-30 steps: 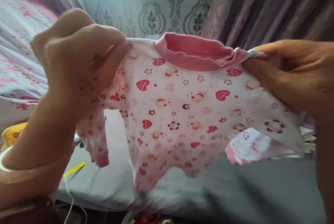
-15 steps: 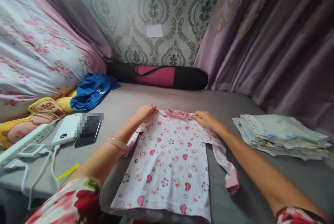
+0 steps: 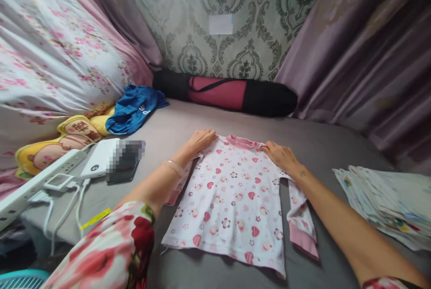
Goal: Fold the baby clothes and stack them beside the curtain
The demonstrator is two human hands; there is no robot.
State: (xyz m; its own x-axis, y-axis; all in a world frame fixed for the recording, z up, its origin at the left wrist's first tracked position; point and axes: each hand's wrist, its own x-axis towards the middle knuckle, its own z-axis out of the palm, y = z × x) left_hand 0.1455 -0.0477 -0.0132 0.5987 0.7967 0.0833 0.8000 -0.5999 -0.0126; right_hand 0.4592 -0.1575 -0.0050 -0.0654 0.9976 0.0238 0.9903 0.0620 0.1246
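We rest our left hand point(image 3: 201, 139) and right hand point(image 3: 281, 156) flat, fingers extended and gripping nothing, on the shoulders of the white heart-print long-sleeved baby shirt point(image 3: 232, 194). It lies spread on the grey bed point(image 3: 323, 145), unfolded; folded stack point(image 3: 387, 199) at 3 o'clock.

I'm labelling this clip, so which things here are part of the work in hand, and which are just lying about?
In hand:
- small heart-print top, spread flat on the grey bed
- left hand and right hand, resting on its shoulders

Lying about:
- stack of folded cloths
- blue garment
- black and pink rolled bag
- power strip
- white power bank
- yellow cushion
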